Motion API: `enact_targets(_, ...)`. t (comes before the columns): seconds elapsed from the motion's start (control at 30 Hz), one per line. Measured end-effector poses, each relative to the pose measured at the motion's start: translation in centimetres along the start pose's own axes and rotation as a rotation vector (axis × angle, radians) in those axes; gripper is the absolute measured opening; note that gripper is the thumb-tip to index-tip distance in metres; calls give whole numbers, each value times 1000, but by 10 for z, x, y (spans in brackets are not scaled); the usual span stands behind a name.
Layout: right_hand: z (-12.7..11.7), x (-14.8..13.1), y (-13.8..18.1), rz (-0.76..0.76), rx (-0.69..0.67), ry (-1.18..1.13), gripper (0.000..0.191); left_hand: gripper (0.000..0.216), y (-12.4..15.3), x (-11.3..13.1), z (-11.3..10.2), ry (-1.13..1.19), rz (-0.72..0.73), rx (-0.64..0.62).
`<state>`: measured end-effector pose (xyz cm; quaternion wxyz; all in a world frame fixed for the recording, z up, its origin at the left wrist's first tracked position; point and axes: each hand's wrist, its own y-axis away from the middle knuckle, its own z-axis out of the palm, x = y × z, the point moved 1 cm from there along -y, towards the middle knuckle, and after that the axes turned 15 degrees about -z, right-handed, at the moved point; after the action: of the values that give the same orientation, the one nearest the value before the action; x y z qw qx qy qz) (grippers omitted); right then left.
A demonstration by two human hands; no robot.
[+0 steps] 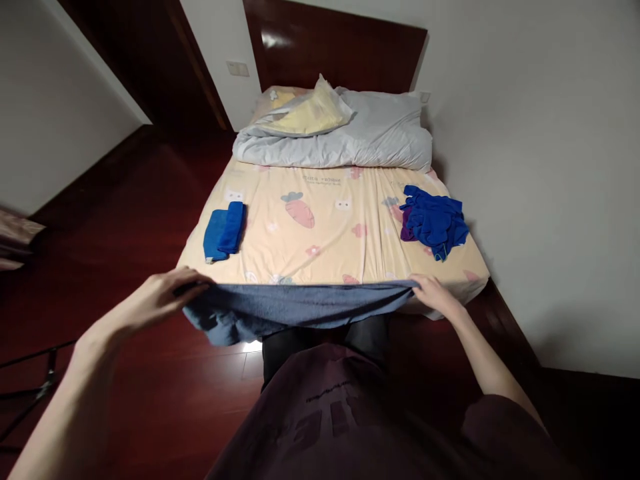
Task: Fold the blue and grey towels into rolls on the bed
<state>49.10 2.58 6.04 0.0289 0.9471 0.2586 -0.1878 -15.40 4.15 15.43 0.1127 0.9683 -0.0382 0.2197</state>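
A grey-blue towel [300, 308] is stretched sideways in front of me, its upper edge pulled straight between both hands. My left hand [183, 290] pinches its left corner, and my right hand [431, 293] grips the opposite corner. The cloth hangs down at the near edge of the bed [325, 233], sagging lower and bunched on the left. Beyond my left hand lie folded blue cloths [225, 231], one partly over the other. Farther from my right hand sits a crumpled heap of blue cloths [436, 220], with a purple cloth [407, 225] showing at its left side.
A folded grey quilt [380, 133] and a yellow-covered pillow [315, 112] lie at the bed's head, against a dark wooden headboard [335, 43]. A white wall [550, 167] runs along the right. Black metal legs [45, 387] stand on the reddish floor [150, 387] at lower left.
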Motion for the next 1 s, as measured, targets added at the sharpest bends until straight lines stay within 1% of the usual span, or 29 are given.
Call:
enact_targets(0.07,-26,5,-17,-26,90,62,36,74,-18,-2,-10,-57,20,154)
enact_targets(0.13,-49,5,-29,-76,198,114,41,69,-32,-4,-18,-105,41,290)
enact_targets(0.2,-69,1,-35,-128,292,148,47,64,-41,-7,-26,-126,49,380)
enact_targets(0.27,-84,-2,-37,-151,338,158,51,62,-46,-10,-33,-131,44,428)
enact_targets(0.4,-101,2,-31,-83,336,175,43,63,-47,-14,-44,-140,18,463)
enact_targets(0.5,-111,14,-25,-57,322,198,34,63,-45,-13,-49,-119,30,525)
enact_targets(0.63,-121,31,-18,-10,288,212,24,61,-45,-14,-50,-113,19,602)
enact_targets(0.73,-126,37,-17,60,279,153,22,63,-49,-18,-49,-131,-22,585)
enact_targets(0.87,-133,42,-27,148,274,-39,18,63,-62,-23,-51,-179,-194,497)
enact_targets(0.93,-138,48,-38,219,237,-120,12,61,-74,-24,-54,-175,-267,396)
enact_targets(1.0,-141,56,-52,307,196,-175,5,59,-89,-22,-56,-165,-332,252)
